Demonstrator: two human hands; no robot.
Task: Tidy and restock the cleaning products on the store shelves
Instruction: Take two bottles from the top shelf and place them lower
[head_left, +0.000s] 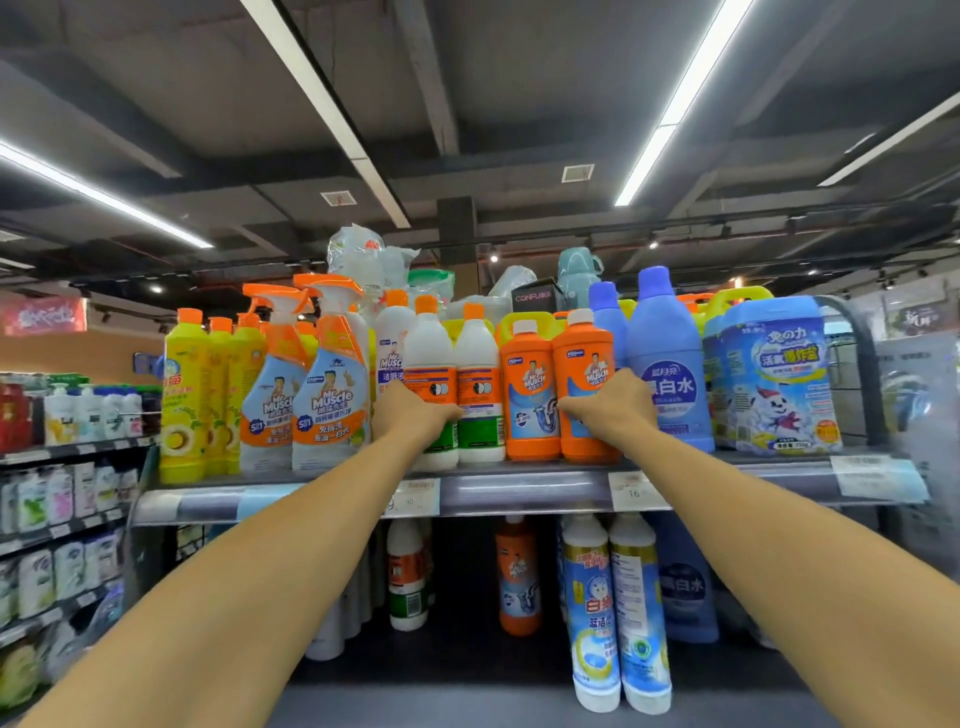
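Observation:
On the top shelf (519, 491) stands a row of cleaning bottles. My left hand (415, 418) is wrapped around a white bottle with an orange cap (428, 348), which has a twin white bottle (479, 384) touching it on the right. My right hand (610, 410) grips an orange Mr Muscle bottle with a white cap (584, 353); a second orange bottle (530, 389) stands just left of it. Both bottles stand upright on the shelf. My fingers hide the lower labels.
Left of my hands are orange-trigger spray bottles (327, 384) and yellow bottles (182, 395). To the right stand blue bleach bottles (670, 374) and a blue tub (779, 374). The lower shelf holds several bottles (613, 613). Another aisle's shelves (62, 467) run along the left.

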